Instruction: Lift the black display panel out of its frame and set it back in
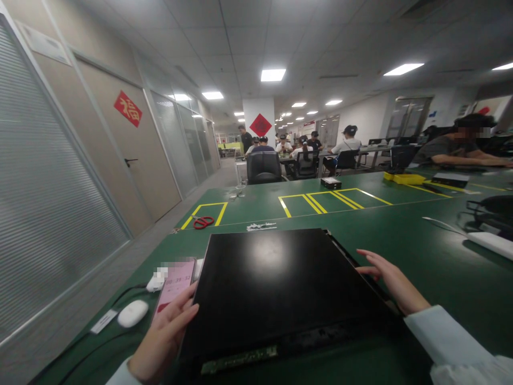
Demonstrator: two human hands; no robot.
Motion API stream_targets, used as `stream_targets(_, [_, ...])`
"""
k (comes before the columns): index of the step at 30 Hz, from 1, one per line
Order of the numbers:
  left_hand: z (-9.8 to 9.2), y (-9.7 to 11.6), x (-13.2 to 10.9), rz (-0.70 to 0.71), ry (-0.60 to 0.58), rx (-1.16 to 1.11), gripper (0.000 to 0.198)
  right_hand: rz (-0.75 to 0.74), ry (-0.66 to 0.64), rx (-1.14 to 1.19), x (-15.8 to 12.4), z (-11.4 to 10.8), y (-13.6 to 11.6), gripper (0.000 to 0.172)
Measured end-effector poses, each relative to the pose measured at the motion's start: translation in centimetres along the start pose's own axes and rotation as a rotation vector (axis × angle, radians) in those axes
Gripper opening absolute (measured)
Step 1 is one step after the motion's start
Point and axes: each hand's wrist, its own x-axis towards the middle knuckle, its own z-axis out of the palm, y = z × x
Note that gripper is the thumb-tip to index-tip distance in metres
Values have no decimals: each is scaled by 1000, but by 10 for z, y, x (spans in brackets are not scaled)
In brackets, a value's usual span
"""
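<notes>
A large flat black display panel (276, 283) lies on the green table, with a ceiling light reflected in its glossy face. Along its near edge runs a narrow green circuit board (240, 359). My left hand (170, 323) grips the left edge of the panel, thumb at the rim and fingertips partly hidden at the side. At the right edge, my right hand (388, 278) has its fingers stretched out and apart, the lower fingers touching or very near the rim. Dark material shows beneath the panel on the right; what it is, I cannot tell.
Left of the panel are a phone (176, 283) showing a timer, a white rounded device (133, 313) and cables. Beyond lie red-handled scissors (203, 222), small white pieces (261, 226) and a yellow tray (404, 178). A white power strip (491, 243) and a co-worker (452, 144) are to the right.
</notes>
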Motion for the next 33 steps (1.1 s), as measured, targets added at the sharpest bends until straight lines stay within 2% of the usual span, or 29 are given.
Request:
stream_targets(4, [-2, 0, 4, -19, 22, -19, 72, 11, -2, 14, -4, 3, -1, 63])
stream_targets(7, [-4, -4, 8, -58, 3, -47, 77, 19, 12, -1, -5, 3, -3, 63])
stream_targets(12, [-9, -20, 16, -110, -48, -63, 92, 40, 42, -7, -1, -1, 0, 63])
stream_targets(17, [-20, -36, 31, -128, -81, -43, 97, 37, 75, -45, 1, -3, 3, 67])
stream_targets(21, [-24, -43, 39, -113, -105, -34, 96, 29, 84, -42, 4, -4, 8, 62])
stream_targets(25, [-20, -41, 39, -103, -119, -29, 96, 6, 91, -52, 8, -5, 12, 60])
stream_targets(33, [-3, -22, 26, -161, -128, 48, 106, -57, 115, -144, 11, -7, 20, 59])
